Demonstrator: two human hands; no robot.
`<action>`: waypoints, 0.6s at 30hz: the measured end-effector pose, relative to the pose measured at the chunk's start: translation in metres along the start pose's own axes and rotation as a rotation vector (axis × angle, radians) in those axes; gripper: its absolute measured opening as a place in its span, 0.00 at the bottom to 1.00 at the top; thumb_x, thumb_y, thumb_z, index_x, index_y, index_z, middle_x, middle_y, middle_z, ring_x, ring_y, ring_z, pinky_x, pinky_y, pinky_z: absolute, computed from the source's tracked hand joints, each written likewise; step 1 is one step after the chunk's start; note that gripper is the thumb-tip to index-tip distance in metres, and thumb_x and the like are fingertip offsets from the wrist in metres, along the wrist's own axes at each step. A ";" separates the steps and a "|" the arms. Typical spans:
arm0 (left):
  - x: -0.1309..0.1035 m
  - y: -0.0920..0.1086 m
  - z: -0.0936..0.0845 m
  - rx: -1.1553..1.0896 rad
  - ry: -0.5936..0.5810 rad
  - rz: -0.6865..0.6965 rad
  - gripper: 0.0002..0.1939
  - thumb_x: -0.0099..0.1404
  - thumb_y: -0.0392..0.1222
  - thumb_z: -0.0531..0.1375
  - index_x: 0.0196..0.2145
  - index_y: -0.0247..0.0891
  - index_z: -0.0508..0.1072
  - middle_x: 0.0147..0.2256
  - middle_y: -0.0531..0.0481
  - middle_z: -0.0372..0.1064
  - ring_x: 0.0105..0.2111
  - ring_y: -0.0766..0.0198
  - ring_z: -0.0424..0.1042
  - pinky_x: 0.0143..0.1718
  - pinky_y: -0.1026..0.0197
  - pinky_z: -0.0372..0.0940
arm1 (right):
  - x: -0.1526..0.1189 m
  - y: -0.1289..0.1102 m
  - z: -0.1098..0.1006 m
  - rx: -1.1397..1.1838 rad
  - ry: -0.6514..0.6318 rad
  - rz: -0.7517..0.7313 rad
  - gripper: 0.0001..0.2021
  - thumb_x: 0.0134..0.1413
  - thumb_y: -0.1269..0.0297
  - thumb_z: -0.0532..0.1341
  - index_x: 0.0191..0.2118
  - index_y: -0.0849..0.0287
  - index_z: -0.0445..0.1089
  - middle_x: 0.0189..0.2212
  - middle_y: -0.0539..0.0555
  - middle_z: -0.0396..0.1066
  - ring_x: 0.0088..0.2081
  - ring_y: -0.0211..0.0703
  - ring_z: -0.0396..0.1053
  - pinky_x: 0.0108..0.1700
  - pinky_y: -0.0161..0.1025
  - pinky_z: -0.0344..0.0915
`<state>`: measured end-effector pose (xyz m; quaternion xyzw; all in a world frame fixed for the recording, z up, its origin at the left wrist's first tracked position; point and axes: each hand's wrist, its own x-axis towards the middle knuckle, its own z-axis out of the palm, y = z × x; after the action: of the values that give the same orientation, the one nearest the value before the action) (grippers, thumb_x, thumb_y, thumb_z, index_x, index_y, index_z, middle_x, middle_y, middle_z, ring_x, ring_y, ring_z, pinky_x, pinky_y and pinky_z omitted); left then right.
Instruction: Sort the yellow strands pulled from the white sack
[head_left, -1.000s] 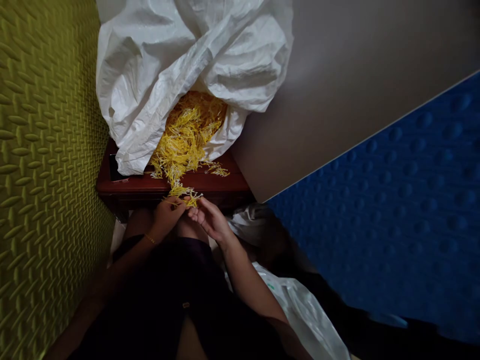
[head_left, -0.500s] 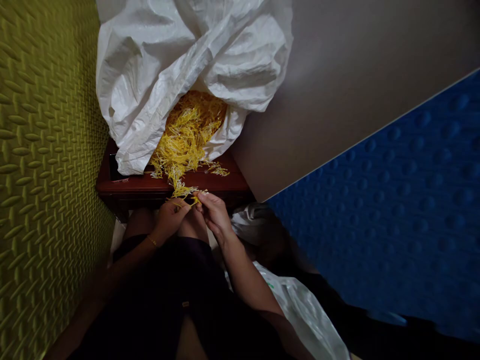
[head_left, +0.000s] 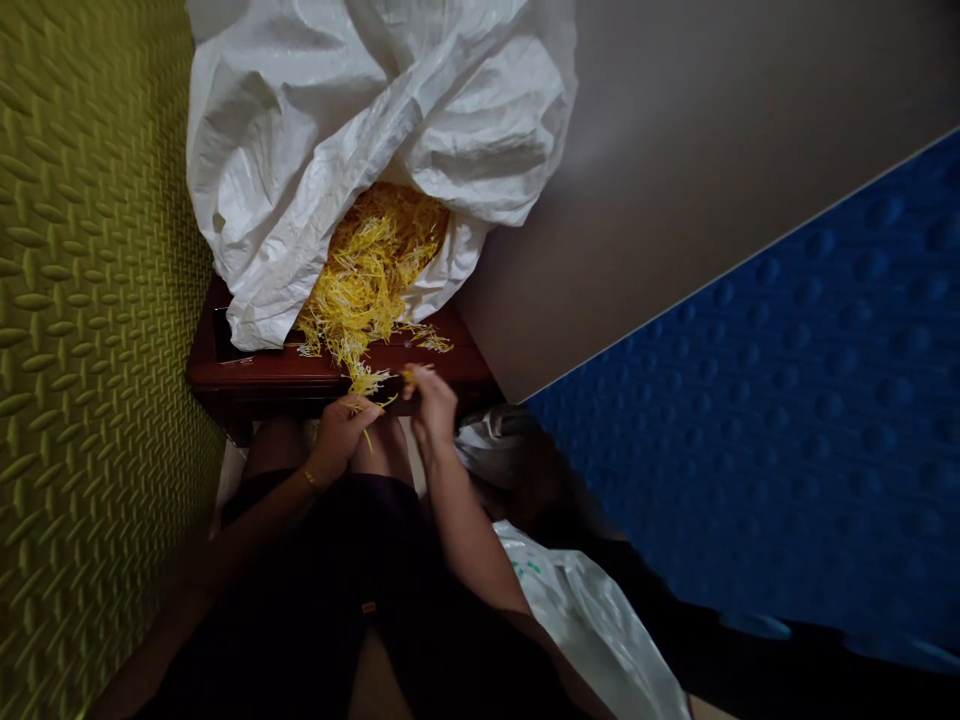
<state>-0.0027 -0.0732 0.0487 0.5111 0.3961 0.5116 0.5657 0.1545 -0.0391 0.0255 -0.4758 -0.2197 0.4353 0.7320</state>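
Observation:
A heap of thin yellow strands with whitish ends (head_left: 367, 270) spills from the mouth of a white woven sack (head_left: 300, 150) onto a dark red wooden table (head_left: 270, 374). My left hand (head_left: 343, 430) is closed on a few yellow strands at the table's front edge; their ends poke out past the fingers. To its right, apart from it, my right hand (head_left: 431, 400) is raised with curled fingers pressed together around a small yellow bit near the fingertips. A few loose strands (head_left: 431, 340) lie on the table right of the heap.
A dark flat object (head_left: 229, 338) lies at the table's left end. Yellow textured matting (head_left: 90, 300) rises on the left. On the right stand a grey panel (head_left: 637, 180) and blue studded matting (head_left: 810, 400). White plastic bags (head_left: 592, 600) lie low on the right.
My right hand has moved away from my left hand, slightly up and to the right. Strands now stick out of my left hand more visibly. The view has shifted a little.

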 end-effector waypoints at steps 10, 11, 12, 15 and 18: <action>0.023 0.008 -0.022 -0.582 0.083 -0.328 0.06 0.54 0.40 0.61 0.27 0.35 0.68 0.16 0.61 0.45 0.16 0.77 0.48 0.19 0.70 0.47 | -0.019 0.020 -0.024 -0.022 -0.396 0.428 0.13 0.39 0.66 0.66 0.35 0.58 0.69 0.26 0.48 0.70 0.19 0.27 0.62 0.20 0.27 0.61; 0.025 0.006 -0.022 -0.617 0.067 -0.353 0.06 0.55 0.39 0.61 0.28 0.34 0.68 0.16 0.61 0.46 0.16 0.77 0.48 0.19 0.70 0.47 | -0.028 0.023 -0.021 -0.029 -0.432 0.458 0.14 0.39 0.67 0.65 0.37 0.58 0.69 0.26 0.47 0.69 0.19 0.28 0.61 0.21 0.27 0.61; 0.025 0.005 -0.021 -0.649 0.051 -0.376 0.05 0.55 0.38 0.60 0.28 0.34 0.68 0.16 0.60 0.46 0.16 0.77 0.48 0.19 0.70 0.48 | -0.036 0.025 -0.018 -0.033 -0.458 0.479 0.14 0.39 0.68 0.65 0.37 0.58 0.69 0.25 0.47 0.69 0.19 0.28 0.61 0.21 0.28 0.61; 0.023 0.005 -0.021 -0.753 0.019 -0.443 0.04 0.58 0.36 0.57 0.27 0.33 0.67 0.16 0.60 0.46 0.15 0.77 0.48 0.18 0.70 0.48 | -0.051 0.023 -0.011 -0.014 -0.523 0.524 0.08 0.40 0.70 0.61 0.32 0.59 0.68 0.22 0.47 0.66 0.19 0.29 0.60 0.22 0.29 0.59; 0.021 0.005 -0.022 -0.841 0.012 -0.500 0.08 0.61 0.36 0.53 0.25 0.34 0.67 0.16 0.58 0.47 0.16 0.76 0.50 0.19 0.70 0.51 | -0.060 0.015 -0.005 0.026 -0.567 0.587 0.04 0.41 0.66 0.59 0.27 0.60 0.66 0.19 0.47 0.61 0.18 0.30 0.56 0.20 0.29 0.55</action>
<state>-0.0215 -0.0485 0.0514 0.1247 0.2692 0.4785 0.8265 0.1199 -0.0901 0.0161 -0.3701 -0.2619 0.7425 0.4931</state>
